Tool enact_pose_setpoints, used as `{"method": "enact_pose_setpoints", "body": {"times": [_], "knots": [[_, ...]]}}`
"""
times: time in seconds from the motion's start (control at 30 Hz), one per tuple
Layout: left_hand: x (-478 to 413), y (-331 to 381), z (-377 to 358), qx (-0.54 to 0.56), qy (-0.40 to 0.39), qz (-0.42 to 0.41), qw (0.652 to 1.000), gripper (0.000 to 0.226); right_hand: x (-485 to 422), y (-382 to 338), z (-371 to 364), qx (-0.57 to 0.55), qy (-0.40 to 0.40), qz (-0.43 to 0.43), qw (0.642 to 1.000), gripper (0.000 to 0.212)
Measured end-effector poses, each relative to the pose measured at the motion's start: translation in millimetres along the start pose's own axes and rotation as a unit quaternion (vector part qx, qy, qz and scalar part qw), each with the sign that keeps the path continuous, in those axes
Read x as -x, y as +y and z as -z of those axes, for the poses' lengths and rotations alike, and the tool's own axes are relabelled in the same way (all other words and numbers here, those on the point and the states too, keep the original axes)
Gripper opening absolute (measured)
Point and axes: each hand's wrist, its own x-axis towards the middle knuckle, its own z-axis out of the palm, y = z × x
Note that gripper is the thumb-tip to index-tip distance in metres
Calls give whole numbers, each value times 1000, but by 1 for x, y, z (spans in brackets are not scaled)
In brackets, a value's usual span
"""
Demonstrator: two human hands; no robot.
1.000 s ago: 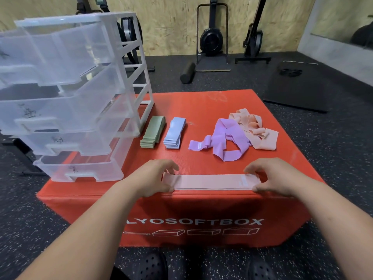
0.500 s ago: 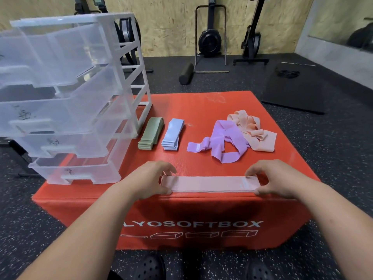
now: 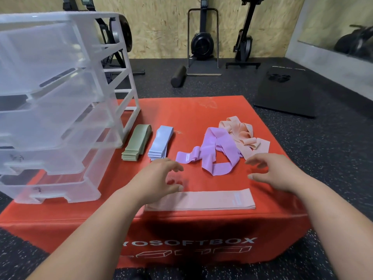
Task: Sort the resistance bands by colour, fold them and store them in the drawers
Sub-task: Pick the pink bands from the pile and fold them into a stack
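Hovering left hand (image 3: 159, 178) and right hand (image 3: 276, 172), fingers (image 3: 174, 167) loose, gripping nothing | pink band (image 3: 201, 201) flat at box (image 3: 191, 114) front edge | risk: clumsy fold nudges it off

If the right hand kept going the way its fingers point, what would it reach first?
Probably the loose purple elastic band: the right hand points its fingers leftward at it. How high the hand hovers is unclear.

pink band (image 3: 201, 200) flat along box front edge
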Motion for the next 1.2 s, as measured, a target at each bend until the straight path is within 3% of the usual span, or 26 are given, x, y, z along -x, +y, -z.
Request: {"method": "enact_pose_setpoints", "body": {"times": [0.17,0.33,0.53,0.7,0.83,1.07,1.2], "knots": [[-35,18,-17,8,25,-18,1000,48,-21,12,1,53,94,-70,992,44],[-66,34,-32,20,40,-41,998,46,-36,22,-15,102,116,-93,984,47],[-89,46,-44,35,48,-48,997,39,-50,23,-25,178,184,-81,963,21],[-97,50,-46,58,81,-43,994,32,-52,-10,3,25,260,24,965,7],[-97,59,-43,125,125,-24,984,35,-43,-35,19,-124,254,53,958,6],[-91,81,-24,206,164,-12,965,52,-28,-68,18,-189,207,140,950,26],[-87,85,-20,227,139,-27,964,38,-25,-82,15,-197,175,180,948,22]]}}
